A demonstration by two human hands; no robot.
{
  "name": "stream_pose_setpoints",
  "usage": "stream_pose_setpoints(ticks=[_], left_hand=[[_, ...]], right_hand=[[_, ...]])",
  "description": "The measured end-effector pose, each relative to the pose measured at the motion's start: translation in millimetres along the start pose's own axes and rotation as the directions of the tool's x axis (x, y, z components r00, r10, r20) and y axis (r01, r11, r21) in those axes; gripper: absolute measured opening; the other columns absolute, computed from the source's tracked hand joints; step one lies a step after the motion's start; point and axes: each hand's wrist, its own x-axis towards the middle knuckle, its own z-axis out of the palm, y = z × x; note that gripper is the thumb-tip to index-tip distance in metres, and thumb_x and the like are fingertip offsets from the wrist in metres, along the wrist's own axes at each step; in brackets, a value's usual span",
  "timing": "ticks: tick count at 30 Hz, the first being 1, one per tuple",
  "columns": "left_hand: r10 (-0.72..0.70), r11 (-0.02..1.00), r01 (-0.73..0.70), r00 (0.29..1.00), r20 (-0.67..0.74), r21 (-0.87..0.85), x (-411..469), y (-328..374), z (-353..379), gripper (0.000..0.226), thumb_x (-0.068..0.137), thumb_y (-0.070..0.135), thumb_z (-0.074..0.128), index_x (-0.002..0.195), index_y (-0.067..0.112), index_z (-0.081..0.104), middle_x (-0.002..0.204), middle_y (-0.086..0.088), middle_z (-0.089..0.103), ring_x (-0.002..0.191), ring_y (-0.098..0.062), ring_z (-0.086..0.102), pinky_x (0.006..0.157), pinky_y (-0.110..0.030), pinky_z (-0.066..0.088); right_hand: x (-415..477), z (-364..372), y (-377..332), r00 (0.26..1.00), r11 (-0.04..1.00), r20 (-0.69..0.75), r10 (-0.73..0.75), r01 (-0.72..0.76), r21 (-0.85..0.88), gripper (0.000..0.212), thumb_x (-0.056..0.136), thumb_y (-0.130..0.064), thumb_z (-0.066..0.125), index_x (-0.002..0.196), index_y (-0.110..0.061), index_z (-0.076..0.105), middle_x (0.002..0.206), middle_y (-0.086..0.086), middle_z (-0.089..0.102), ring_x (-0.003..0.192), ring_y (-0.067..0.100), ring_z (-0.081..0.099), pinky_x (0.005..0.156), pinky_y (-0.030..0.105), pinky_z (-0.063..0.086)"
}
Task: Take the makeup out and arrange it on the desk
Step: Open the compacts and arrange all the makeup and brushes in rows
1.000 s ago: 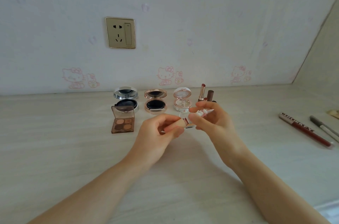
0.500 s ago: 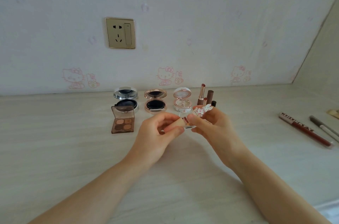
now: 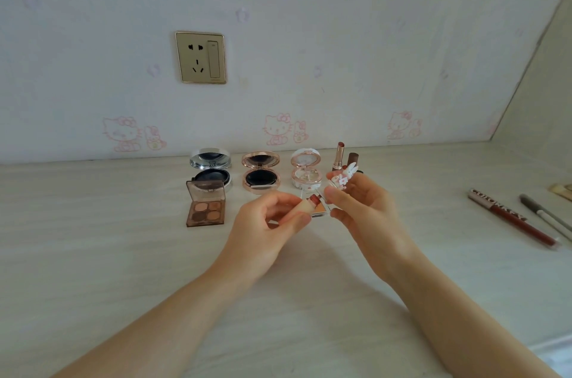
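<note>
Fingers (image 3: 297, 216) of the left hand (image 3: 266, 226) pinched around a small peach-coloured lipstick tube with a reddish tip (image 3: 309, 204), held above the pale wood-grain worktop (image 3: 93, 253). Farther left, flat on the worktop: a square brown four-pan eyeshadow palette with its clear lid raised (image 3: 205, 207). Just behind the palette, an open round silver cushion compact with a dark insert (image 3: 212, 168). To the right of that, an open round rose-gold compact with a black puff (image 3: 260, 174), then an open round white-and-pink compact (image 3: 305, 171), all in a row near the wall. Right hand (image 3: 365, 210) level with the left, fingers closed on a small clear cap topped by a white rabbit figure (image 3: 342, 178), close beside the lipstick tip. Behind that hand, upright: a slim rose-gold lipstick with a mauve bullet exposed (image 3: 338, 156) and a short brown tube (image 3: 353, 158), partly hidden. Well apart at far right, lying slanted: a long dark-red lip pencil with a silver lettered cap (image 3: 513, 222) and a thinner grey-and-white pencil (image 3: 544, 215) beside it. On the wall, a gold socket plate (image 3: 201, 57).
</note>
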Motion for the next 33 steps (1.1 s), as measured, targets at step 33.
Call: stream_pose_setpoints(ticks=[33], left_hand=[[0.324,0.679,-0.515,0.85,0.416,0.524,-11,16,33,0.038,0.078,0.046,0.069,0.109,0.032,0.053,0.097,0.016,0.054,0.092,0.001,0.048,0.081,-0.014,0.04]], right_hand=[[10,-46,-22,0.966,0.886,-0.062,0.25,-0.254,-0.389,0.012,0.083,-0.024,0.071,0.094,-0.023,0.068,0.087,0.002,0.074,0.074,0.011,0.057,0.067,0.024,0.045]])
